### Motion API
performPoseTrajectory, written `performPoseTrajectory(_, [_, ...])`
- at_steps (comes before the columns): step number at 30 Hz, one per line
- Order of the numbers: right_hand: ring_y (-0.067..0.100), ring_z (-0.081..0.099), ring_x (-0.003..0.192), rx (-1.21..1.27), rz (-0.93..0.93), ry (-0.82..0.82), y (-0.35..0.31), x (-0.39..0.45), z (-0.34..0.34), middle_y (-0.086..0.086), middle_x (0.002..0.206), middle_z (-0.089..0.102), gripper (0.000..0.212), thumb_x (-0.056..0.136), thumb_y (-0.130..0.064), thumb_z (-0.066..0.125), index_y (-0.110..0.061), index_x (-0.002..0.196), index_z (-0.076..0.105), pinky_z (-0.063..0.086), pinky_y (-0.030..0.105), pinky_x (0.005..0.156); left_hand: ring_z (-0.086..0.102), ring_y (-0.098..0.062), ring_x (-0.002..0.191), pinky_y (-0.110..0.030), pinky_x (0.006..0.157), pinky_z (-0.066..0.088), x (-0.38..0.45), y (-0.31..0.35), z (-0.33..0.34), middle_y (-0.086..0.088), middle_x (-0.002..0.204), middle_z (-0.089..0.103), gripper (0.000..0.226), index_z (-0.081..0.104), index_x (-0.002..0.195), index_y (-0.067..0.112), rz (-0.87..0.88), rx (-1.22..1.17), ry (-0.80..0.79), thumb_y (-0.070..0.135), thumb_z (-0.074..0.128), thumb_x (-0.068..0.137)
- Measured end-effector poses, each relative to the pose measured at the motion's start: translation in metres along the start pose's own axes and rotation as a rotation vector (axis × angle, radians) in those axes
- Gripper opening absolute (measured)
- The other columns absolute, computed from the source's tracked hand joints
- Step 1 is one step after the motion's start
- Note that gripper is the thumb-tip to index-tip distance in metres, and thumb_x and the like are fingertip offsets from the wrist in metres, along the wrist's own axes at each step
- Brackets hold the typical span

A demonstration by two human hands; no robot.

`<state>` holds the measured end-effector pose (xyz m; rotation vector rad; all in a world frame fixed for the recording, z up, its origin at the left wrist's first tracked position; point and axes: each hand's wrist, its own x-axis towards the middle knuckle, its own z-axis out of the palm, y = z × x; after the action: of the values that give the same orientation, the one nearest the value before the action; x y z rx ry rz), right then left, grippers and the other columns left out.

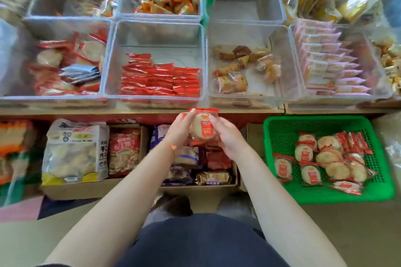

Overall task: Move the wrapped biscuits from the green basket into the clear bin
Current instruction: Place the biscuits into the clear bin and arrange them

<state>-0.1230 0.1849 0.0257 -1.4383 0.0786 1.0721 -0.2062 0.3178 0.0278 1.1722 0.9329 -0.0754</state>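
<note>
basket [280, 128]: green mesh | held biscuit pack [202, 125]: pale round, red-orange label and ends | near-centre bin [112, 54]: clear, red packets [160, 80] | right bin packs [325, 60]: pink | wrist band [173, 147]: red-orange

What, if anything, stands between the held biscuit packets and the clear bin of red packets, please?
Nothing visible. Both hands hold the wrapped biscuits just below the bin's front rim; the bin is open-topped, with bare floor behind its red packets.

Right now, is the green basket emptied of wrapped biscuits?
No. The green basket holds about a dozen wrapped biscuits.
</note>
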Motion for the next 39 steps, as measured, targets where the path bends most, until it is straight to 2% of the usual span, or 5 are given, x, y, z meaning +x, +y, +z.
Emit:
performPoseTrajectory(8, [0.015, 0.07, 0.077, -0.036, -0.061, 0.117, -0.047, 0.028, 0.128, 0.005, 0.087, 0.074, 0.015, 0.094, -0.024, 0.064, -0.01, 0.098, 0.069, 0.054, 0.026, 0.068, 0.068, -0.02, 0.07, -0.031, 0.065, 0.055, 0.002, 0.055, -0.147, -0.011, 0.088, 0.072, 0.019, 0.066, 0.104, 0.008, -0.076, -0.084, -0.124, 0.019, 0.06, 0.09])
performPoseTrajectory(14, [0.013, 0.065, 0.076, -0.28, -0.286, 0.384, -0.106, 0.088, 0.14, -0.005, 0.085, 0.069, 0.014, 0.081, -0.033, 0.068, -0.025, 0.09, 0.061, 0.053, 0.032, 0.068, 0.06, -0.003, 0.051, -0.016, 0.047, 0.043, 0.041, 0.115, -0.185, 0.008, 0.061, 0.067, 0.008, 0.065, 0.083, 0.016, 0.305, -0.08, 0.195, 0.015, 0.073, 0.085])
performPoseTrajectory(19, [0.005, 0.057, 0.069, -0.738, -0.515, 0.434, -0.134, 0.15, 0.144, -0.008, 0.084, 0.061, 0.021, 0.086, -0.022, 0.07, -0.019, 0.099, 0.054, 0.041, 0.012, 0.059, 0.061, -0.017, 0.076, -0.029, 0.067, 0.051, 0.093, 0.141, -0.208, 0.0, 0.085, 0.065, 0.023, 0.062, 0.091, 0.02, 0.565, 0.321, 0.393, 0.026, 0.079, 0.077])
performPoseTrajectory(26, [0.025, 0.057, 0.11, -1.166, -0.451, 0.376, -0.119, 0.222, 0.155, 0.006, 0.12, 0.063, 0.039, 0.093, -0.005, 0.045, -0.024, 0.121, 0.065, 0.041, 0.026, 0.086, 0.059, -0.033, 0.084, -0.044, 0.101, 0.036, 0.157, 0.137, -0.22, -0.009, 0.082, 0.064, 0.012, 0.053, 0.095, 0.011, 0.781, 1.106, 0.476, 0.023, 0.053, 0.093])
performPoseTrajectory(39, [0.032, 0.055, 0.116, -1.536, -0.054, 0.024, -0.133, 0.262, 0.175, 0.013, 0.13, 0.061, 0.041, 0.093, -0.033, 0.041, -0.015, 0.12, 0.067, 0.043, 0.032, 0.089, 0.055, -0.029, 0.085, -0.042, 0.102, 0.03, 0.17, 0.137, -0.215, -0.002, 0.084, 0.059, 0.013, 0.048, 0.098, 0.015, 0.801, 1.174, 0.475, 0.028, 0.046, 0.096])
